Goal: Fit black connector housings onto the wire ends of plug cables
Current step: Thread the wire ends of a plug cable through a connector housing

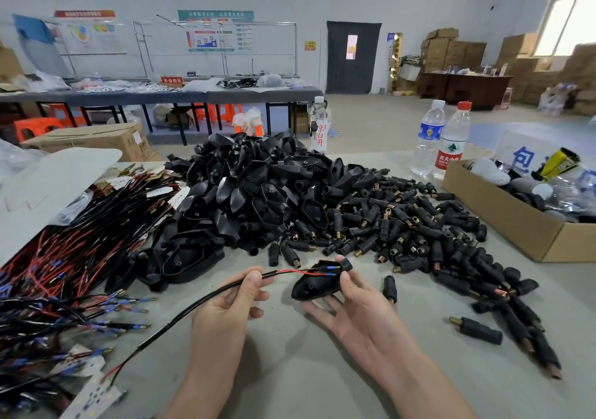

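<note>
Both hands are busy: the left hand (225,302) pinches the cable (167,326) just behind its wire ends (300,272), which lie inside the housing (314,286) pinched in the right hand (358,309), so feeding seems underway and the next move is a straight push.

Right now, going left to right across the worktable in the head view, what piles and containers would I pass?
Left to right: bundle of red and black wires → heap of large black housings → spread of small black barrel connectors → open cardboard box.
</note>
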